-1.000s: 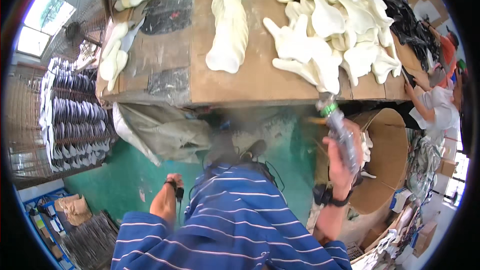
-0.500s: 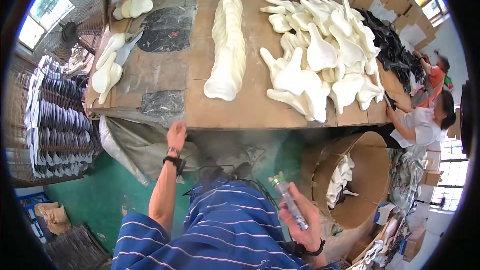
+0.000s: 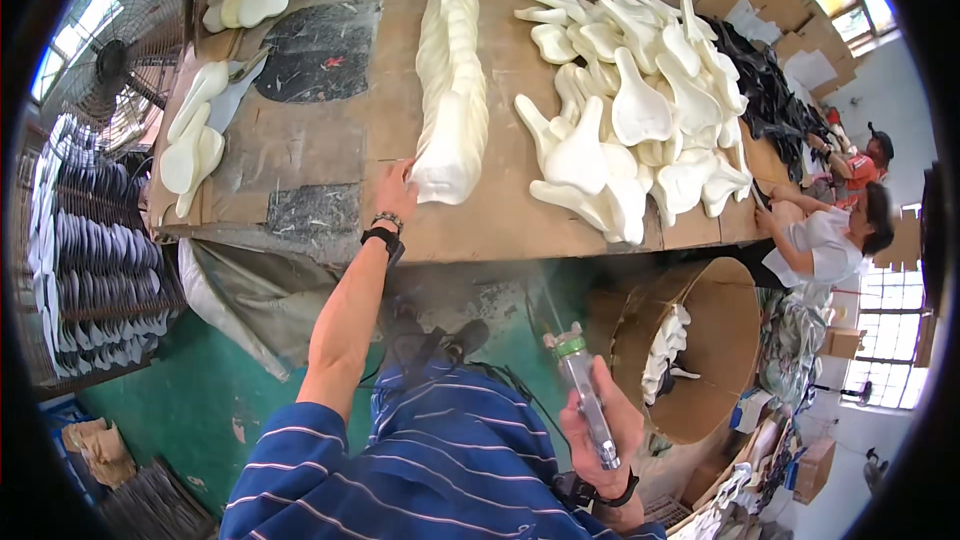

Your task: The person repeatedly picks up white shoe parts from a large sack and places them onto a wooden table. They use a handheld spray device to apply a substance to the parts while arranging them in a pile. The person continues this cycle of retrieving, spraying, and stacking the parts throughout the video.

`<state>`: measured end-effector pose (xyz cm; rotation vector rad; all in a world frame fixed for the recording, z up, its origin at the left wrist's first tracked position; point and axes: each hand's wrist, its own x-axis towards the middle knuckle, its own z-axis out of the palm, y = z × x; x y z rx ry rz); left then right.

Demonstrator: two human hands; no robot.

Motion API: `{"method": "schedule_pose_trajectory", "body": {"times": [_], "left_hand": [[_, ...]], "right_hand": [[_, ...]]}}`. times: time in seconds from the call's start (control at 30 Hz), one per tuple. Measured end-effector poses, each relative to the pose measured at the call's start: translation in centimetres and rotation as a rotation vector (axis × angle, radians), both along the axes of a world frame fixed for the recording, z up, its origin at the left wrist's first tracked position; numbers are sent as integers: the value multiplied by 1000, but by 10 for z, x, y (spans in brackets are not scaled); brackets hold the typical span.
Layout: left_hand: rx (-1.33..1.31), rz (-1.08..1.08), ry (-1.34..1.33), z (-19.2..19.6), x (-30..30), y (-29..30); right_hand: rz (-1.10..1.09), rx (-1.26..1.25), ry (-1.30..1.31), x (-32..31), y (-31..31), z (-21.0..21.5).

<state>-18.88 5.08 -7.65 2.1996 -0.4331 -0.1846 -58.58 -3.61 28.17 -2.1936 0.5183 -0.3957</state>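
Observation:
My left hand [image 3: 396, 190] reaches over the table's front edge, fingers stretched toward the near end of a long row of nested cream foam bicycle-saddle pads [image 3: 447, 165]. Its fingertips meet the left side of the nearest pad; no grip around it shows. In front of my body, my right hand [image 3: 605, 425] is wrapped around a clear cylindrical tool with a green collar and metal tip [image 3: 583, 380], held tilted with the tip up and left. A faint pale streak shows near that tip. A large heap of similar pads [image 3: 640, 110] lies right of the row.
Cardboard covers the table [image 3: 330, 155]; a few more pads [image 3: 195, 155] lie at its left. Below on the right stands a round cardboard drum [image 3: 725, 370] with pads inside. A fan [image 3: 115, 60] and a loaded rack [image 3: 100, 250] stand left. Two people [image 3: 825, 240] work at far right.
My left hand has moved up and right from the table edge to the near end of the pad row. My right hand still holds the clear tool, now more upright.

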Motion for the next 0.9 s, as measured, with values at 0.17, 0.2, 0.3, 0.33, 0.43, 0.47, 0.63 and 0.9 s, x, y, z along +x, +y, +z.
{"method": "schedule_pose_trajectory", "body": {"times": [0.17, 0.2, 0.3, 0.33, 0.43, 0.47, 0.63, 0.9], "left_hand": [[-116, 6, 88, 0, 8, 1], [-145, 31, 59, 4, 6, -2], [-178, 49, 55, 29, 7, -13], [-187, 52, 59, 33, 16, -18], [-69, 17, 36, 34, 25, -19], [-41, 16, 33, 33, 26, -18], [-92, -7, 80, 28, 30, -13], [-249, 24, 95, 54, -6, 55]], "right_hand": [[7, -37, -5, 9, 0, 4], [2, -24, 10, 8, -1, 4], [-21, 31, 52, -2, 5, 1], [-27, 48, 52, -3, 6, -1], [26, 66, 129, 1, 5, 2], [55, 68, 169, 3, 4, 4], [-17, 147, 199, 5, 5, 8], [3, 172, 175, 9, 0, -5]]}}
